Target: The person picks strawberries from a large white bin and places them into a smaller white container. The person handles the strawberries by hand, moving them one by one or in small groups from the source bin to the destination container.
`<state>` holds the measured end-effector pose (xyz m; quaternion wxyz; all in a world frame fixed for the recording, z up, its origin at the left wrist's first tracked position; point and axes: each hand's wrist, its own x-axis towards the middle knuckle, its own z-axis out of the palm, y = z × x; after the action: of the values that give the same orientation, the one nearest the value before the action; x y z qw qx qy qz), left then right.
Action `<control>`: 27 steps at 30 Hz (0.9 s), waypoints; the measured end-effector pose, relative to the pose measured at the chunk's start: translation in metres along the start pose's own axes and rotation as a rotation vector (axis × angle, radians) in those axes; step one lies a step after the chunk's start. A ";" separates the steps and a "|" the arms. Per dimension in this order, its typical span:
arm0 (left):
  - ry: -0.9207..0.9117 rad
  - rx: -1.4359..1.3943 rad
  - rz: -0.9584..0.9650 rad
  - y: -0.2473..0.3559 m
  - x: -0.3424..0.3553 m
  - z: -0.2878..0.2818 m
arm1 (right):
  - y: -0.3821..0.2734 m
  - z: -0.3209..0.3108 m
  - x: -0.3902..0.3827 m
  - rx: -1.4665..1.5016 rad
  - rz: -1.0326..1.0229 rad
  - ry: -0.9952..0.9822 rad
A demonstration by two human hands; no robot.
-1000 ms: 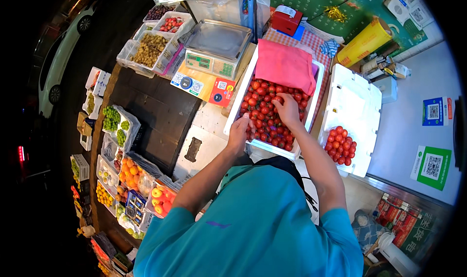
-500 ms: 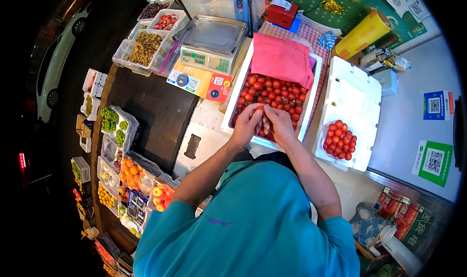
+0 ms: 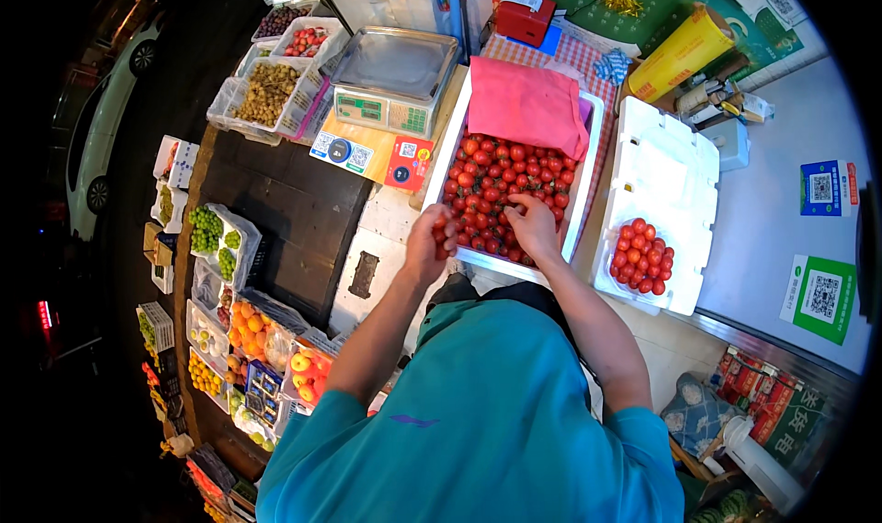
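Small red cherry tomatoes (image 3: 496, 178) fill a white foam box (image 3: 588, 187) in front of me. At the box's near left corner, my left hand (image 3: 428, 245) is curled around a few cherry tomatoes, their red skins showing between the fingers. My right hand (image 3: 535, 229) reaches over the near edge, its bent fingertips pinching at a tomato among the pile; the palm hides part of that grip. A pink cloth (image 3: 528, 105) covers the far end of the box. To the right, a heap of cherry tomatoes (image 3: 641, 256) sits on a white foam lid (image 3: 666, 169).
A weighing scale (image 3: 395, 77) stands left of the box, beside printed code cards (image 3: 367, 153). Behind are a red device (image 3: 525, 17) and a yellow roll (image 3: 682, 54). Fruit trays (image 3: 248, 325) line the left side. A grey counter (image 3: 781, 210) is on the right.
My hands have come apart from where they met over the box. The left has moved left with tomatoes in it; the right has its fingers down on the pile.
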<state>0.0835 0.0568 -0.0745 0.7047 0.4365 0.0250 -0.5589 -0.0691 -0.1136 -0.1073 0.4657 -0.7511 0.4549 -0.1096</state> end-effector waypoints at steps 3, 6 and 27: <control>0.064 -0.026 -0.027 0.008 -0.007 -0.026 | -0.008 0.009 0.007 -0.171 -0.194 0.050; 0.081 -0.031 -0.024 0.013 -0.013 -0.029 | -0.018 0.017 0.015 -0.349 -0.329 0.053; -0.153 0.816 0.426 0.008 -0.017 0.058 | -0.045 -0.027 -0.035 1.186 0.234 -0.567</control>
<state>0.0572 0.0324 -0.0251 0.5743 0.6308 -0.3393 -0.3964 -0.0789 -0.0953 -0.0479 0.9104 -0.3131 0.2558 -0.0882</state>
